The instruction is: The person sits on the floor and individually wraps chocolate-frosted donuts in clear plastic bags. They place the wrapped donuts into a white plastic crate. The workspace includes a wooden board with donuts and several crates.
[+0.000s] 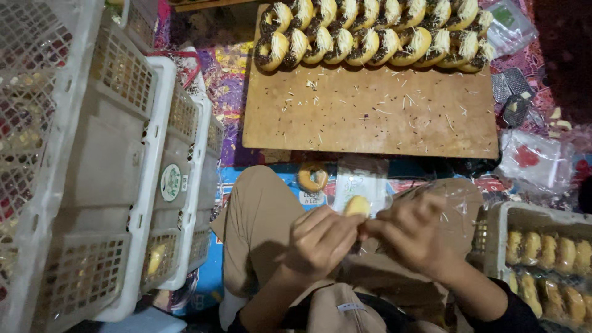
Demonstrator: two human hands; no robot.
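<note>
My left hand [320,237] and my right hand [410,231] meet over my lap, both closed on a yellow doughnut [357,205] inside a thin clear plastic bag [450,206]. The bag trails to the right over my right knee. Beyond my knees lies a wooden board [370,117] scattered with cheese shreds and sprinkles. Along its far edge stand two rows of doughnuts [370,31] topped with chocolate sprinkles and grated cheese.
Stacked white plastic crates [117,185] fill the left side. A white crate [502,240] at the right holds several bagged doughnuts [549,271]. One doughnut [312,177] and a flat bag packet [361,182] lie by my knees. Clear bags [533,160] and a grater [512,92] lie right.
</note>
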